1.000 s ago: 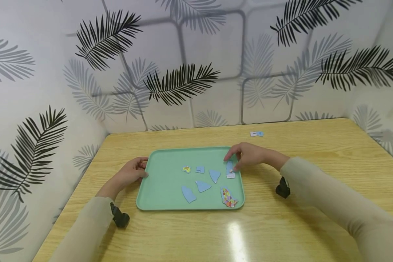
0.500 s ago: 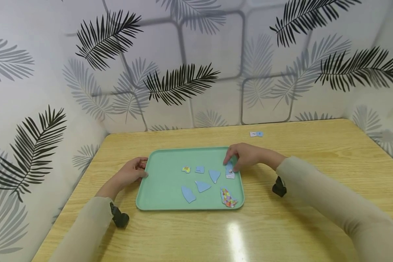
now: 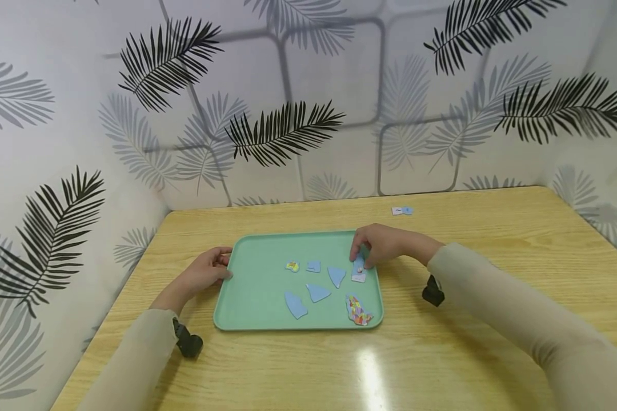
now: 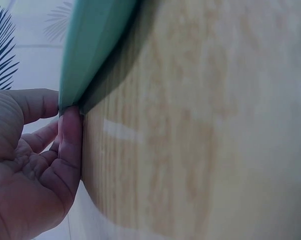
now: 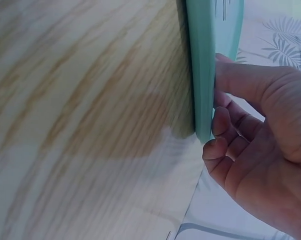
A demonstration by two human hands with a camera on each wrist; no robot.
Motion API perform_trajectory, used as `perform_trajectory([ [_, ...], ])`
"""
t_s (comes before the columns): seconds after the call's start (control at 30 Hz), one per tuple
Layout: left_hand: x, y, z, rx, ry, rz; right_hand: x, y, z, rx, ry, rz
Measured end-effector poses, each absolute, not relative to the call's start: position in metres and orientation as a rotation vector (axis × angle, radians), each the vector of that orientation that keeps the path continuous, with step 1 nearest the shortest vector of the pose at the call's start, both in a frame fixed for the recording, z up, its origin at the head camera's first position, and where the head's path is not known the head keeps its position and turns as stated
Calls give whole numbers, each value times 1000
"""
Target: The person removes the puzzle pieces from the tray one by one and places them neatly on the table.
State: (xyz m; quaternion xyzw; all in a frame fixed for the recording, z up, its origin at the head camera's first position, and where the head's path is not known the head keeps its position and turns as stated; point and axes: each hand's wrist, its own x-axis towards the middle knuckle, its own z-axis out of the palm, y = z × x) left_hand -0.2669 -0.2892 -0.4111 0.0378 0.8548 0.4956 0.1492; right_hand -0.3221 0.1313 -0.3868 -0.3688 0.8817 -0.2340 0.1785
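Observation:
In the head view a green tray lies on the table. My left hand pinches the tray's left edge, thumb at the rim and fingers underneath; the left wrist view shows this hand up close. Over the tray's upper right corner, my right hand holds a blue-and-white puzzle piece between thumb and forefinger, flat on the tray. The right wrist view has this hand reaching over the tray's wall, which hides that piece.
Several other puzzle pieces lie on the tray: a multicoloured one, a small yellow one and plain blue ones such as this wedge. Behind the tray, a blue-and-white piece rests on the wooden table near the patterned wall.
My right hand has moved slightly left, and the puzzle piece under its fingers has shifted left and turned a little. My left hand and the tray stay put.

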Motion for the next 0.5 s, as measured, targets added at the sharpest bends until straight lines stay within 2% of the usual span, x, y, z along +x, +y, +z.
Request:
perform_trajectory([
  [0.5,-267,-289,-412,98,2450,1427,-323,125,-382,-1121,2459,-544],
])
